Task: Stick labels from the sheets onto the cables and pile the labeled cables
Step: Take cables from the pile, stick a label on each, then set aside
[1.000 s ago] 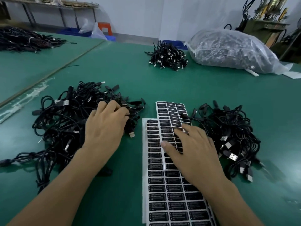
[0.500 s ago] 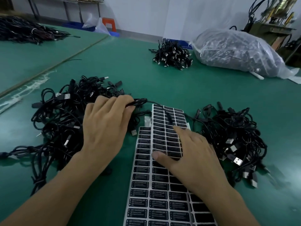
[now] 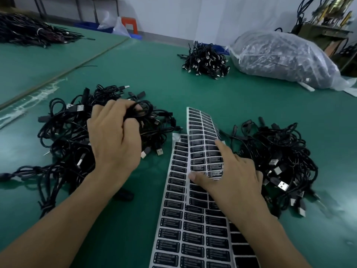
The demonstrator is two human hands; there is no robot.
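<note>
Two overlapping label sheets (image 3: 191, 225) with rows of black labels lie on the green table in front of me. My right hand (image 3: 229, 178) rests on the upper sheet, index finger stretched out over the labels and thumb touching one. Left of the sheets lies a tangled heap of black USB cables (image 3: 63, 136). My left hand (image 3: 116, 140) sits on top of that heap, its fingers curled round a black cable (image 3: 144, 110). A second heap of black cables (image 3: 280, 161) lies right of the sheets, beside my right hand.
A smaller bundle of cables (image 3: 206, 60) sits farther back on the green table (image 3: 150, 78). A clear plastic bag full of cables (image 3: 280, 57) lies at the back right. Another cable pile (image 3: 32, 33) covers the neighbouring table at the far left.
My left hand has closed its fingers round a cable on the left heap. The upper label sheet has shifted and its far end has curled up. My right hand stays on the sheet.
</note>
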